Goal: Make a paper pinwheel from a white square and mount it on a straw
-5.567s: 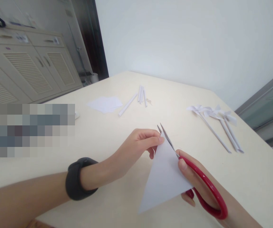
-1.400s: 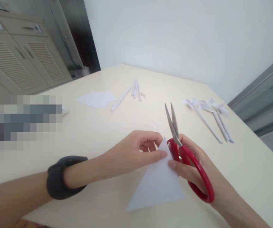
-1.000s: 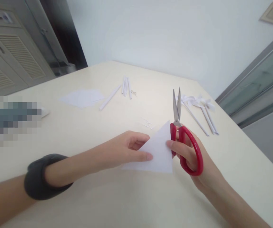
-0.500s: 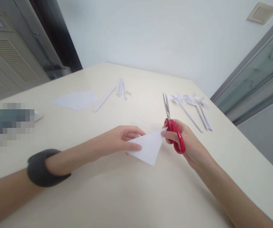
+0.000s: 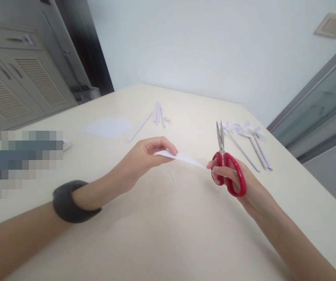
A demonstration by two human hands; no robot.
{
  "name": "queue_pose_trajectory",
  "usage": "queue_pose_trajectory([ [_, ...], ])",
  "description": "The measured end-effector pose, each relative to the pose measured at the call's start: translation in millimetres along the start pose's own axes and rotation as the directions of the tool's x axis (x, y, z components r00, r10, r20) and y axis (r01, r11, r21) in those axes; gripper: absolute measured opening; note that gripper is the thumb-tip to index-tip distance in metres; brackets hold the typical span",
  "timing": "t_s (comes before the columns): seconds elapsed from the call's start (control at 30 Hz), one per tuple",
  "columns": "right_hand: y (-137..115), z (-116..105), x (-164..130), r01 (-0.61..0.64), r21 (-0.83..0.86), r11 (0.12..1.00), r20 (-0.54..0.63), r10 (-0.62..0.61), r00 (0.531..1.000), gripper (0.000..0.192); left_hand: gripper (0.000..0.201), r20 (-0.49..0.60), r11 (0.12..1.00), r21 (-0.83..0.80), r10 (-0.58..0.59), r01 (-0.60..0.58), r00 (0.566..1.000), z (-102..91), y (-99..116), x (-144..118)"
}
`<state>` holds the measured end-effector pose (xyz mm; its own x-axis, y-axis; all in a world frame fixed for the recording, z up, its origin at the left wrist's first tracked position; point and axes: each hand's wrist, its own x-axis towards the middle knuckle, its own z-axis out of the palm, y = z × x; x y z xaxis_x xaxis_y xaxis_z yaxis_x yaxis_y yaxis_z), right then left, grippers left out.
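Note:
My left hand pinches one end of a white sheet of paper between thumb and fingers. The paper is held above the table and seen nearly edge-on. Red-handled scissors hang on the fingers of my right hand, blades pointing away from me and slightly parted. The thumb and fingertips of that hand also meet the right corner of the paper. Below the sheet, a thin paper strip lies on the table.
A pile of white paper lies at the left back of the table. Rolled paper sticks and small loose bits are near the back. Paper pinwheels on sticks lie at the right. A blurred patch covers something at the left.
The paper has turned from showing its face to nearly edge-on. My left hand has risen, and my right hand with the scissors has shifted right in the view. The camera view has shifted too.

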<state>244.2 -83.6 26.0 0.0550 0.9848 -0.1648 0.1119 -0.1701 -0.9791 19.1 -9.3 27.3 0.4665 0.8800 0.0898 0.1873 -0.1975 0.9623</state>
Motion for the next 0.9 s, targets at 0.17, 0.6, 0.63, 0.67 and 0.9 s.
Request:
queue_pose_trajectory([
  [0.17, -5.3, 3.1, 0.7, -0.05, 0.001, 0.999, -0.09, 0.05, 0.995, 0.02, 0.014, 0.086, 0.99, 0.033, 0.133, -0.137, 0.987, 1.8, 7.0, -4.9],
  [0.6, -1.7, 12.2, -7.1, 0.055, 0.051, 0.997, -0.011, -0.054, 0.998, 0.022, 0.048, 0.151, 0.989, -0.061, 0.146, -0.138, 0.978, 22.0, 20.8, -22.9],
  [0.63, -4.0, 13.4, -8.4, 0.065, 0.055, 0.996, -0.032, -0.064, 0.997, 0.022, 0.05, 0.122, 0.99, -0.103, 0.109, -0.097, 0.986, 22.6, 20.2, -22.7],
  [0.67, -6.5, 14.6, -9.8, 0.065, 0.061, 0.996, -0.044, -0.063, 0.997, 0.023, 0.047, 0.094, 0.989, -0.143, 0.062, -0.049, 0.994, 22.6, 18.6, -21.7],
  [0.9, -12.7, 23.0, -14.0, 0.088, 0.08, 0.993, -0.005, -0.088, 0.996, 0.029, 0.028, 0.065, 0.943, -0.248, -0.211, 0.221, 0.975, 15.5, 0.3, -7.9],
])
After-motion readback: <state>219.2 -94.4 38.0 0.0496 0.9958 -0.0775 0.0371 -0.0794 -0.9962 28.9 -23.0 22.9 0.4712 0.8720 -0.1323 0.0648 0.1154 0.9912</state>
